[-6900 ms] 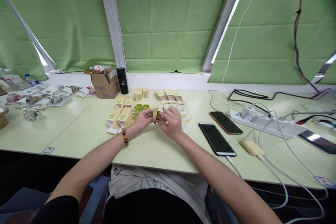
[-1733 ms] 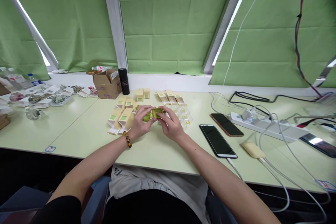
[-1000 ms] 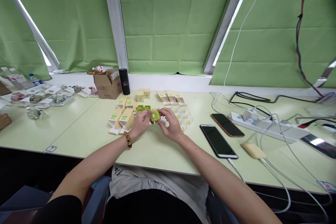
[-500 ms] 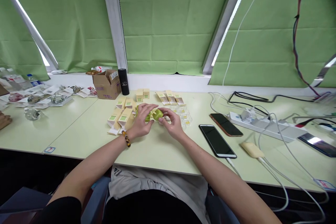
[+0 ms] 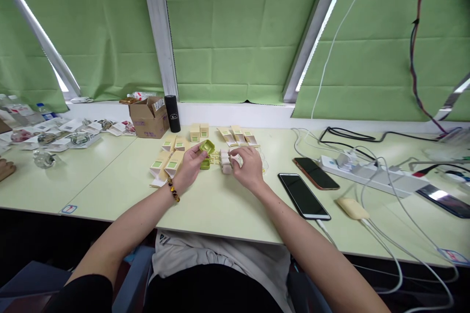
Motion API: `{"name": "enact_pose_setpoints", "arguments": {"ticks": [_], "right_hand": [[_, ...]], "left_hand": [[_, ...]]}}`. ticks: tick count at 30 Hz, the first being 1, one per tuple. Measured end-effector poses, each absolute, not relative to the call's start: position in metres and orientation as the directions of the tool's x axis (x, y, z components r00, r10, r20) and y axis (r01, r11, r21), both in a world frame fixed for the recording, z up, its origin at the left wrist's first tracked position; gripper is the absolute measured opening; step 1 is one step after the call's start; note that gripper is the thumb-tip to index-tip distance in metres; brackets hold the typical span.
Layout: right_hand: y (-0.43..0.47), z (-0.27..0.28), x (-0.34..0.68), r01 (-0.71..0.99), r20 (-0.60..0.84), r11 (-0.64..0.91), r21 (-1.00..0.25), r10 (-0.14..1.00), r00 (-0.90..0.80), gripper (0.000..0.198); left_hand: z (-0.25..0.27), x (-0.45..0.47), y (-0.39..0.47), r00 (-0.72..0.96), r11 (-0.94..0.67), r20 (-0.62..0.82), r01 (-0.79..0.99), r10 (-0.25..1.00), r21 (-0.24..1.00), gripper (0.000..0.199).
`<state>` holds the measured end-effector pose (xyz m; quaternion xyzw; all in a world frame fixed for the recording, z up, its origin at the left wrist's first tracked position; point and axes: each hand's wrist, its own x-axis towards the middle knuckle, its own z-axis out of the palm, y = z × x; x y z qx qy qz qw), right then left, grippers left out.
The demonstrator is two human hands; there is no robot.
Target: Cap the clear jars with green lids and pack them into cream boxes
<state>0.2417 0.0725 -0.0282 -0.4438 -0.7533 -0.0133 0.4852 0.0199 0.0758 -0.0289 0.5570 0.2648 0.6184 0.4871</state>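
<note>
My left hand (image 5: 188, 166) is closed on a small green container (image 5: 208, 146), tilted with its hollow inside showing. Just below it on the table lies another small green container (image 5: 204, 164). My right hand (image 5: 250, 166) has thumb and fingers bent together at a row of small whitish blocks (image 5: 226, 168); what lies between the fingertips is hidden. Small yellow pieces (image 5: 216, 158) are spread between the two hands. Partly covered by my right hand are clear plastic pieces (image 5: 265, 164). Folded cream cards with green squares (image 5: 158, 164) stand beside my left hand.
More folded cards (image 5: 237, 136) stand at the back. A cardboard box (image 5: 150, 120) and a black bottle (image 5: 172, 113) stand behind on the left. To the right lie phones (image 5: 304, 196), a power strip (image 5: 367, 176) and cables. Another person's hand (image 5: 6, 168) shows at far left.
My hands have moved apart. The left keeps a green container, now showing its hollow side. My right hand has shifted right to the whitish blocks, which are now uncovered.
</note>
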Motion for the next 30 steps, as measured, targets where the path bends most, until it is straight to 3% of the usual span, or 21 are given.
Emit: {"name": "enact_pose_setpoints", "arguments": {"ticks": [5, 9, 17, 20, 22, 24, 26, 28, 30], "right_hand": [[0.069, -0.029, 0.240, 0.850, 0.542, 0.504, -0.152, 0.762, -0.355, 0.025], [0.067, -0.036, 0.236, 0.864, 0.491, 0.503, 0.010, 0.750, -0.442, 0.029], [0.070, -0.039, 0.234, 0.866, 0.498, 0.496, 0.070, 0.734, -0.461, 0.021], [0.069, -0.034, 0.235, 0.847, 0.548, 0.527, -0.064, 0.728, -0.412, 0.024], [0.070, -0.032, 0.235, 0.765, 0.606, 0.573, -0.295, 0.731, -0.313, 0.023], [0.073, -0.030, 0.235, 0.519, 0.617, 0.619, -0.590, 0.760, -0.204, 0.019], [0.076, -0.030, 0.234, 0.147, 0.548, 0.570, -0.809, 0.820, -0.166, 0.026], [0.077, -0.030, 0.233, -0.165, 0.452, 0.424, -0.890, 0.869, -0.201, 0.036], [0.076, -0.029, 0.231, -0.326, 0.393, 0.308, -0.894, 0.888, -0.240, 0.041]], "left_hand": [[-0.033, 0.019, 0.080, 0.084, -0.362, 0.415, -0.357, 0.906, 0.861, 0.045], [-0.032, 0.020, 0.078, 0.083, -0.342, 0.400, -0.376, 0.913, 0.861, 0.045], [-0.029, 0.020, 0.074, 0.094, -0.347, 0.404, -0.362, 0.910, 0.865, 0.045], [-0.029, 0.020, 0.073, 0.087, -0.356, 0.407, -0.346, 0.909, 0.868, 0.046], [-0.028, 0.021, 0.073, 0.086, -0.364, 0.412, -0.331, 0.907, 0.871, 0.048], [-0.028, 0.021, 0.073, 0.088, -0.367, 0.415, -0.326, 0.906, 0.871, 0.048], [-0.029, 0.021, 0.073, 0.086, -0.368, 0.417, -0.333, 0.905, 0.868, 0.047], [-0.030, 0.021, 0.073, 0.087, -0.360, 0.413, -0.351, 0.906, 0.864, 0.044], [-0.031, 0.022, 0.073, 0.092, -0.346, 0.404, -0.369, 0.910, 0.863, 0.043]]}}
